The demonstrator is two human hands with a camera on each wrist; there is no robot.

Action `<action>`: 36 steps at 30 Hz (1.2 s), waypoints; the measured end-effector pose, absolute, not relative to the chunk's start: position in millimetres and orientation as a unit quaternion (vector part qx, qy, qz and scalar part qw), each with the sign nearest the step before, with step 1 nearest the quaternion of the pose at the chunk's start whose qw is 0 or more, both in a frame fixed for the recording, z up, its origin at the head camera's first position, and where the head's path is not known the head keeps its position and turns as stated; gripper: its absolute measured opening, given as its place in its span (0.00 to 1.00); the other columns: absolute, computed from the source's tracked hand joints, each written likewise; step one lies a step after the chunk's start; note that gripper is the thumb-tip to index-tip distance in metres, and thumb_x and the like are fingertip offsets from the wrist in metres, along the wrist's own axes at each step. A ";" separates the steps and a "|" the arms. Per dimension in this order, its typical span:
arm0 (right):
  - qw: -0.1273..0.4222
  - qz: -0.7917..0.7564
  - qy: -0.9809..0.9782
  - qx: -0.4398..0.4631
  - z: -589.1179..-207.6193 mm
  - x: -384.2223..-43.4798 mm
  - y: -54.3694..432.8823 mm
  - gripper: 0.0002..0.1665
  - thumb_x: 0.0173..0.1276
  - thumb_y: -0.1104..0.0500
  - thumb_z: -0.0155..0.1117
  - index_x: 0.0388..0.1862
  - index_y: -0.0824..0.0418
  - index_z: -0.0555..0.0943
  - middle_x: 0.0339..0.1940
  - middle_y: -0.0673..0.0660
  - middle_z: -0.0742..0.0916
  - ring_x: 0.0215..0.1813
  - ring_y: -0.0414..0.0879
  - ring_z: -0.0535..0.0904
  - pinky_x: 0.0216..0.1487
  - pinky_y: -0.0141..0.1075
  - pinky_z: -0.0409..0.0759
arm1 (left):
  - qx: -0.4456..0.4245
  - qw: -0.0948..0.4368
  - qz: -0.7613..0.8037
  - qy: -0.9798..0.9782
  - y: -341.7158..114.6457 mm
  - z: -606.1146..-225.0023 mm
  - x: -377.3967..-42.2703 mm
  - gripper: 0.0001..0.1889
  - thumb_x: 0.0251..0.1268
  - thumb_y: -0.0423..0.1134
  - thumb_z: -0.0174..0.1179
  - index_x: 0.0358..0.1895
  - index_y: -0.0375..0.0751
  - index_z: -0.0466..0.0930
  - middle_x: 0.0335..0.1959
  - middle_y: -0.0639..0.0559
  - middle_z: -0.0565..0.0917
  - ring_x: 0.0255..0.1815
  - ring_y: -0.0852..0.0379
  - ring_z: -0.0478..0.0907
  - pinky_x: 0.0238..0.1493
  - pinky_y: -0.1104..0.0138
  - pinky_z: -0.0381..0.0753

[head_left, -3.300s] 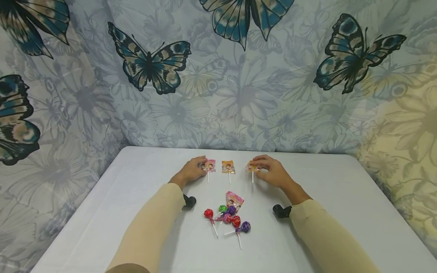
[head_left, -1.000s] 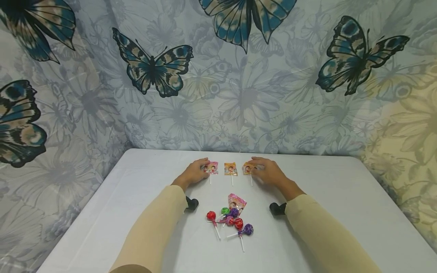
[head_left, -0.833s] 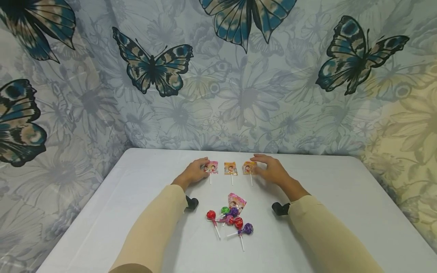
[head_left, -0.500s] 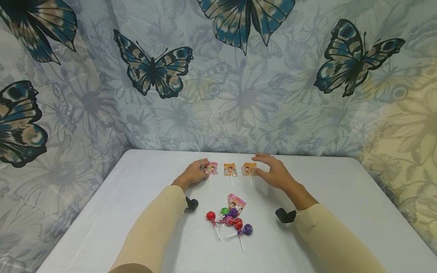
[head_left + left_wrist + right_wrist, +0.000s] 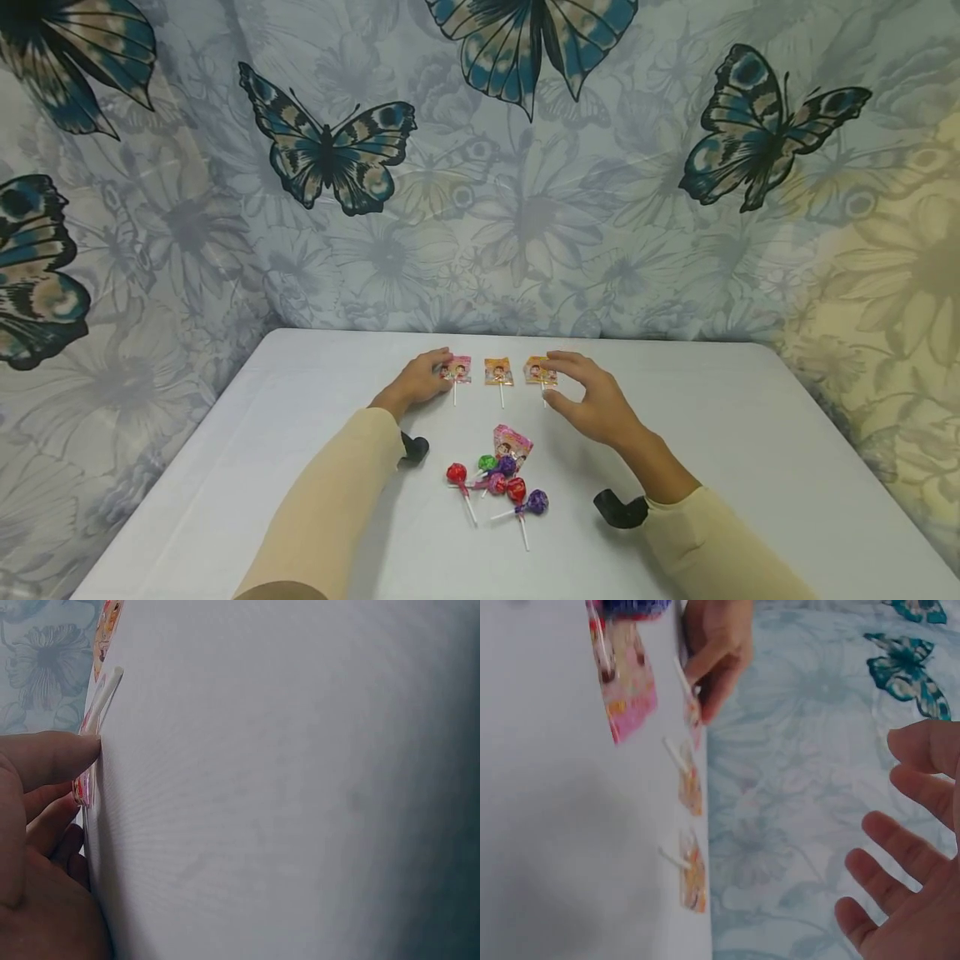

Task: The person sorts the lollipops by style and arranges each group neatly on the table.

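Note:
At the far side of the table, my left hand [image 5: 418,380] pinches the left edge of a pink-wrapped lollipop [image 5: 461,369] between thumb and fingers. Its white stick points toward me. Beside it lies an orange-wrapped lollipop [image 5: 498,372], and to the right of that a second orange-wrapped lollipop [image 5: 535,372], all three in a row. My right hand [image 5: 597,407] is raised with fingers spread, overlapping the right-hand lollipop's edge in the head view. In the right wrist view the right hand's fingers [image 5: 889,877] hold nothing, apart from the row.
Nearer me on the white table [image 5: 322,367] is a loose pile: a flat pink-wrapped lollipop [image 5: 513,443] and several round ones, including a red lollipop [image 5: 456,473], a green lollipop [image 5: 487,462] and a purple lollipop [image 5: 537,502]. A butterfly-patterned cloth [image 5: 525,242] hangs behind.
My right hand has let go of the right-hand orange lollipop, after sliding it closer to the middle one, and has lifted back toward me. My left hand stays at the pink one.

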State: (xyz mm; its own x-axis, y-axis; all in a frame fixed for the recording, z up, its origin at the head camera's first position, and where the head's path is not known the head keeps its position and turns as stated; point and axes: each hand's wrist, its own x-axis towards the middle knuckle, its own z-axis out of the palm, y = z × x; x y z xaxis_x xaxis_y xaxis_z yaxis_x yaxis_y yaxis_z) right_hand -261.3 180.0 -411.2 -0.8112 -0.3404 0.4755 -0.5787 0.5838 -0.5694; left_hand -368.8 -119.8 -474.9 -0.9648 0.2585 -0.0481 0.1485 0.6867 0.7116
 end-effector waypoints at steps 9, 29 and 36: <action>0.164 0.422 -0.842 0.294 -424.9 -240.2 166.8 0.26 0.59 0.65 0.71 0.58 0.60 0.81 0.62 0.55 0.78 0.66 0.53 0.69 0.62 0.56 0.66 | 0.122 0.065 0.384 0.913 -119.7 -473.7 -370.6 0.30 0.58 0.31 0.64 0.67 0.35 0.70 0.72 0.49 0.63 0.74 0.47 0.52 0.71 0.55 0.47; 0.138 0.409 -0.847 0.311 -469.7 -233.1 156.9 0.22 0.57 0.67 0.71 0.53 0.63 0.82 0.56 0.61 0.81 0.61 0.56 0.73 0.57 0.59 0.70 | 0.130 0.060 0.374 0.916 -117.0 -473.8 -371.5 0.31 0.58 0.32 0.66 0.67 0.35 0.70 0.72 0.48 0.64 0.73 0.47 0.53 0.71 0.56 0.49; 0.093 0.400 -0.866 0.286 -477.6 -230.5 152.5 0.23 0.58 0.65 0.71 0.54 0.59 0.82 0.58 0.58 0.80 0.63 0.56 0.71 0.61 0.57 0.67 | 0.116 0.069 0.369 0.920 -121.1 -473.9 -368.9 0.31 0.59 0.33 0.65 0.68 0.37 0.70 0.73 0.50 0.63 0.74 0.47 0.52 0.71 0.55 0.48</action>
State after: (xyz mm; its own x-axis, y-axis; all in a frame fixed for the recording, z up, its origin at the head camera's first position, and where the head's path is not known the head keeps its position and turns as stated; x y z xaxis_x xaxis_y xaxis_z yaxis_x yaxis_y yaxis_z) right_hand -230.5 152.5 -477.6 -0.8189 -0.4209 0.3902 -0.5700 0.5161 -0.6394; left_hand -368.9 -121.1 -473.9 -0.9638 0.2635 -0.0418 0.1615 0.7010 0.6946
